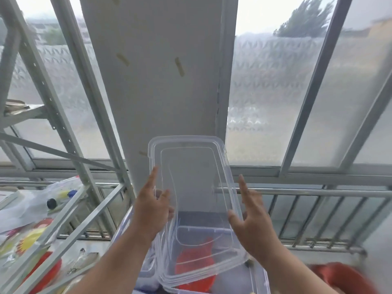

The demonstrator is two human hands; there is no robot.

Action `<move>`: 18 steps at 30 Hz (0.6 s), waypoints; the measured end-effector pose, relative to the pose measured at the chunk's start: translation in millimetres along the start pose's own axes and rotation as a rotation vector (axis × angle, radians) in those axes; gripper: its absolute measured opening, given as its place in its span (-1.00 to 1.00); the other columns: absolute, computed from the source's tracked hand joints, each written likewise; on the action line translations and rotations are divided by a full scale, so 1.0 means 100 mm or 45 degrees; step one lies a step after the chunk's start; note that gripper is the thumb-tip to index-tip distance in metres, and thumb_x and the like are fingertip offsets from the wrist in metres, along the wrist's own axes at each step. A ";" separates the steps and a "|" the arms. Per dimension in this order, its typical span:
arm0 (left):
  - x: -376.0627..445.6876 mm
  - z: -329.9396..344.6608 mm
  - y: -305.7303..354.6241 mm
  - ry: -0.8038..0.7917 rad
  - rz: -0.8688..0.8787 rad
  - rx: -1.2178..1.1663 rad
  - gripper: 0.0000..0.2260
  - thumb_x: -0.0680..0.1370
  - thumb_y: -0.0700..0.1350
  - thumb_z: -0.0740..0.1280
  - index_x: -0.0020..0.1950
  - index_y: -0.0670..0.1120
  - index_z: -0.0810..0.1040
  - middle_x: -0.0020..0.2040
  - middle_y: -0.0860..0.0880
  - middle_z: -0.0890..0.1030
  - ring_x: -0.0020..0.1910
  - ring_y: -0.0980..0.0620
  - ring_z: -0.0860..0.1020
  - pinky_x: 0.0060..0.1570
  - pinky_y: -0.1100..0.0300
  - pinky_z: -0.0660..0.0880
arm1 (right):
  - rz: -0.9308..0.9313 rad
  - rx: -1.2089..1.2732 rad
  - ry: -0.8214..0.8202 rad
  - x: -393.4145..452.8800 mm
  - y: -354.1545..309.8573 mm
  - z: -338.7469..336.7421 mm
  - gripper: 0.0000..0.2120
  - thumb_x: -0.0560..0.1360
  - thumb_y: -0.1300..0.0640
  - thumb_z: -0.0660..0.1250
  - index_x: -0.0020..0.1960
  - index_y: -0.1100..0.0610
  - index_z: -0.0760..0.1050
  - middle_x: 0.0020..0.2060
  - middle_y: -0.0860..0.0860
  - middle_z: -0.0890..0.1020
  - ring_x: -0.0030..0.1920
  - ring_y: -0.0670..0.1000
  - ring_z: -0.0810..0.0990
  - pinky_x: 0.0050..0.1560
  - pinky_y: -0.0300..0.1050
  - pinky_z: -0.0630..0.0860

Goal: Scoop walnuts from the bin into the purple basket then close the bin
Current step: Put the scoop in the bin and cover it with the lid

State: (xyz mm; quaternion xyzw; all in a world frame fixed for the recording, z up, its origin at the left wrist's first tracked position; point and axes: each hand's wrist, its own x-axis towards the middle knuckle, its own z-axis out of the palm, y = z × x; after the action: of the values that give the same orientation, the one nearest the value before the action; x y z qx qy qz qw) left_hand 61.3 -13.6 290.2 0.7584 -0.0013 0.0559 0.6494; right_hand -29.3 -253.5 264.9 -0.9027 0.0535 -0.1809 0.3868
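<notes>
Both hands hold a clear lid (195, 187) upright above the open bin (203, 236): left hand (151, 206) and right hand (252, 217) press its side edges, fingers spread. Likely opening or closing; next move needs steady lid control. No walnuts or basket visible.

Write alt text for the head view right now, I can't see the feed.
Two hands hold a clear plastic lid raised and tilted between them, left hand on its left edge, right hand on its right edge, fingers mostly straight. Below sits a clear bin with something orange-red inside. Behind are a white pillar, frosted windows and a metal railing.
</notes>
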 end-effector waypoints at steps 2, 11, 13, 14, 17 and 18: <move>-0.02 0.12 0.11 -0.022 -0.007 -0.108 -0.33 0.71 -0.32 0.21 0.66 0.32 0.24 -0.22 -0.13 0.41 -0.40 -0.12 0.44 -0.32 0.04 0.61 | -0.115 -0.085 -0.123 -0.06 -0.06 -0.04 -0.13 0.53 -0.19 0.39 0.63 -0.43 -0.09 0.58 -0.19 0.20 0.58 -0.15 0.17 0.60 -0.01 0.19; -0.14 0.41 0.58 -0.065 0.036 -0.046 -0.24 0.60 -0.30 0.13 0.61 0.43 0.21 0.37 -0.21 0.61 -0.29 -0.03 0.77 -0.08 -0.09 0.75 | -0.446 -0.362 -0.640 -0.28 -0.36 -0.16 -0.09 0.44 -0.57 0.23 0.57 -0.52 -0.28 0.65 -0.14 -0.36 0.58 -0.17 -0.51 0.62 0.06 -0.34; -0.12 0.41 0.61 -0.066 0.009 -0.091 -0.23 0.60 -0.32 0.13 0.66 0.37 0.18 0.28 -0.24 0.65 -0.31 -0.05 0.77 -0.10 -0.05 0.75 | -0.488 -0.317 -0.637 -0.28 -0.33 -0.20 -0.06 0.37 -0.60 0.17 0.60 -0.48 -0.23 0.66 -0.14 -0.36 0.60 -0.16 -0.48 0.63 0.08 -0.35; -0.10 0.40 0.61 -0.061 -0.011 -0.108 -0.23 0.60 -0.34 0.13 0.67 0.33 0.17 0.21 -0.24 0.67 -0.31 -0.06 0.76 -0.10 -0.04 0.75 | -0.508 -0.320 -0.637 -0.27 -0.33 -0.22 -0.02 0.33 -0.62 0.17 0.61 -0.46 -0.22 0.66 -0.15 -0.35 0.60 -0.15 -0.46 0.63 0.06 -0.35; 0.01 0.40 0.59 -0.029 -0.063 -0.160 -0.21 0.59 -0.38 0.13 0.69 0.28 0.18 0.06 -0.21 0.70 -0.31 -0.11 0.75 -0.09 -0.08 0.75 | -0.566 -0.512 -0.635 -0.25 -0.34 -0.23 0.03 0.36 -0.61 0.27 0.59 -0.47 -0.30 0.64 -0.18 -0.40 0.59 -0.14 -0.50 0.59 -0.03 -0.42; 0.03 0.39 0.59 -0.032 -0.073 -0.174 -0.21 0.58 -0.38 0.14 0.69 0.28 0.19 0.05 -0.19 0.69 -0.30 -0.12 0.74 -0.06 -0.13 0.74 | -0.585 -0.586 -0.621 -0.23 -0.32 -0.21 -0.02 0.45 -0.50 0.31 0.58 -0.48 -0.32 0.63 -0.17 -0.41 0.58 -0.14 -0.52 0.58 -0.06 -0.43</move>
State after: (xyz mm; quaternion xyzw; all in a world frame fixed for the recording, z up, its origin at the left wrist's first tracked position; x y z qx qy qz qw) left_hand 63.2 -61.3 342.2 0.7128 0.0082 0.0275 0.7008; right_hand -60.0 -239.8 294.9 -0.9705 -0.2039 -0.0264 0.1256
